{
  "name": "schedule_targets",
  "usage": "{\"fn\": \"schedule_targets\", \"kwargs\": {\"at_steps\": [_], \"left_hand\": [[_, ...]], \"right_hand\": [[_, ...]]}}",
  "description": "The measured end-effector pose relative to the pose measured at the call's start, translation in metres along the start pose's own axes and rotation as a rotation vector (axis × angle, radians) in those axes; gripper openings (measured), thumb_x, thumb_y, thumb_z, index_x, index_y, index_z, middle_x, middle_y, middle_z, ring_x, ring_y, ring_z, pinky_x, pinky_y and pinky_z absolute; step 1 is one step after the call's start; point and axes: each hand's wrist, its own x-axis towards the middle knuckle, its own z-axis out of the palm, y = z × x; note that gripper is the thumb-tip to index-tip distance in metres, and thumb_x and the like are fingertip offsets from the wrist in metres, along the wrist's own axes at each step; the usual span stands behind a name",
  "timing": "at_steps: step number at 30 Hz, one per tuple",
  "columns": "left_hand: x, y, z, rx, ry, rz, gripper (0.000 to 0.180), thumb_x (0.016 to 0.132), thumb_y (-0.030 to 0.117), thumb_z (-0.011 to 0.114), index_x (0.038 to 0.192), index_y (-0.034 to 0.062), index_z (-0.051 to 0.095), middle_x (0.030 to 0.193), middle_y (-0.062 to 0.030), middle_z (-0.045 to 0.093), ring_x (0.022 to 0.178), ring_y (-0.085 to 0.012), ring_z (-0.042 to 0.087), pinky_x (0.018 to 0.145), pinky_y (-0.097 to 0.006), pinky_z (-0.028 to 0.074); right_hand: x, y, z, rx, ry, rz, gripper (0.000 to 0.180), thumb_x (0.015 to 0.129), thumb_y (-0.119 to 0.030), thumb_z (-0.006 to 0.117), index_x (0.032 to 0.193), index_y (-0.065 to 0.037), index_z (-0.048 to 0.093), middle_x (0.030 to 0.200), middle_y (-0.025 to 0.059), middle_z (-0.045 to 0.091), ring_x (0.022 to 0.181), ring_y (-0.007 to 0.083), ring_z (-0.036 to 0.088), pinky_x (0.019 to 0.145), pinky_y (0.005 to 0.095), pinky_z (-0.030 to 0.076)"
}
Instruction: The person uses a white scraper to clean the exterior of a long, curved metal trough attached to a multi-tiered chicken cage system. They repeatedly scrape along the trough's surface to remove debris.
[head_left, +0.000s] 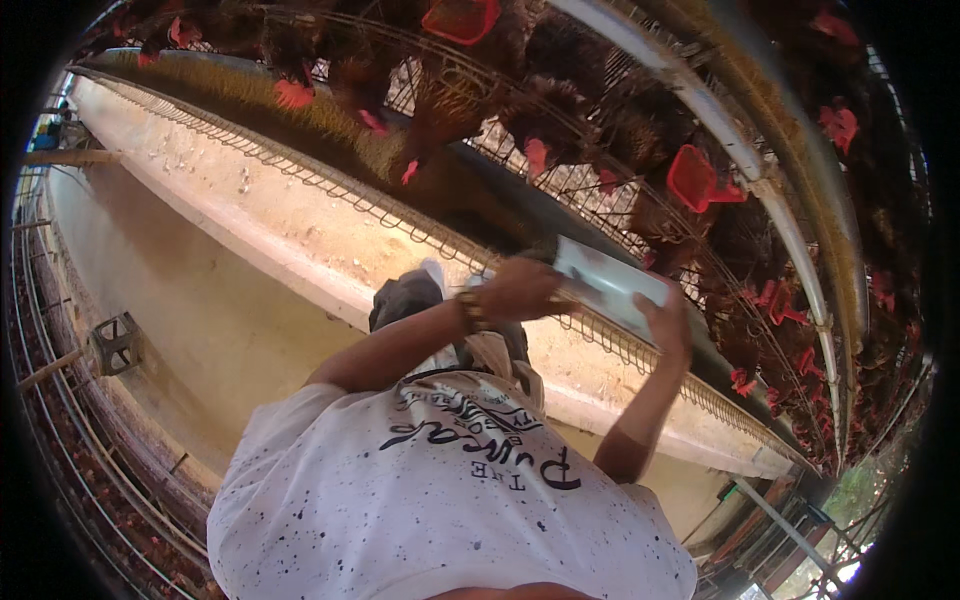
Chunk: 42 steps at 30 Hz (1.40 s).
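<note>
A pale, shiny rectangular sheet or shallow pan [608, 285] is held at a slant over the wire edge of the cage row. My right hand [668, 318] grips its right end, with the thumb lying on the face and the other fingers partly hidden. At the left end is my left hand [515, 288], closed against the near corner; its fingertips are hard to make out. Just beyond both hands runs a long dark feed trough [490, 200], with brownish feed [270, 100] in its far left stretch.
Brown hens with red combs [536, 157] fill the wire cages beyond the trough. Red cups [690, 178] hang beneath a pale pipe [735, 145]. A looped wire rack [380, 205] borders the trough. A concrete walkway [200, 240] and a grey crate [116, 344] lie to the left.
</note>
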Motion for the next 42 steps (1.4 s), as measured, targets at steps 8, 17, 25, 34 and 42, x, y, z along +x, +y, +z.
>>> {"fn": "schedule_targets", "kwargs": {"at_steps": [8, 17, 25, 34, 42], "left_hand": [[0.025, -0.028, 0.019, 0.385, -0.143, 0.036, 0.050, 0.089, 0.063, 0.053, 0.080, 0.0170, 0.071, 0.067, -0.0038, 0.063, 0.065, -0.0203, 0.065, 0.057, -0.038, 0.044], [-0.108, -0.180, -0.152, 0.523, 0.191, 0.048, 0.053, 0.084, 0.067, 0.059, 0.077, 0.0148, 0.065, 0.052, -0.0010, 0.046, 0.046, -0.0214, 0.051, 0.041, -0.038, 0.037], [-0.184, -0.244, -0.341, 0.336, 0.097, -0.198, 0.033, 0.082, 0.037, 0.075, 0.105, 0.0135, 0.073, 0.096, -0.0102, 0.073, 0.088, -0.0302, 0.068, 0.083, -0.042, 0.051], [-0.152, -0.152, -0.276, 0.114, 0.145, -0.138, 0.038, 0.067, 0.031, 0.087, 0.097, 0.0119, 0.074, 0.111, -0.0090, 0.070, 0.112, -0.0276, 0.062, 0.106, -0.049, 0.039], [-0.022, -0.070, -0.100, 0.136, -0.203, -0.027, 0.060, 0.082, 0.066, 0.063, 0.083, 0.0070, 0.074, 0.070, -0.0146, 0.069, 0.064, -0.0329, 0.068, 0.060, -0.043, 0.053]], "right_hand": [[0.011, -0.015, 0.042, 0.275, 0.084, 0.426, 0.042, 0.078, 0.002, 0.069, 0.117, 0.001, 0.055, 0.087, 0.0100, 0.069, 0.064, 0.0181, 0.064, 0.047, 0.0308, 0.048], [0.073, -0.125, 0.231, -0.063, 0.039, -0.077, 0.040, 0.078, -0.012, 0.073, 0.110, 0.007, 0.058, 0.090, 0.0201, 0.068, 0.071, 0.0276, 0.067, 0.056, 0.0364, 0.051], [0.082, -0.303, 0.399, -0.019, 0.054, -0.350, 0.033, 0.079, -0.015, 0.066, 0.103, 0.007, 0.064, 0.098, 0.0316, 0.064, 0.094, 0.0442, 0.065, 0.083, 0.0480, 0.051], [0.009, -0.253, 0.274, 0.194, -0.021, -0.389, 0.037, 0.084, -0.015, 0.059, 0.113, 0.005, 0.066, 0.105, 0.0239, 0.070, 0.100, 0.0358, 0.068, 0.089, 0.0402, 0.052], [0.010, -0.142, 0.115, 0.113, -0.112, -0.072, 0.052, 0.075, 0.010, 0.050, 0.122, -0.004, 0.067, 0.108, 0.0095, 0.070, 0.096, 0.0166, 0.064, 0.088, 0.0288, 0.050]]}}
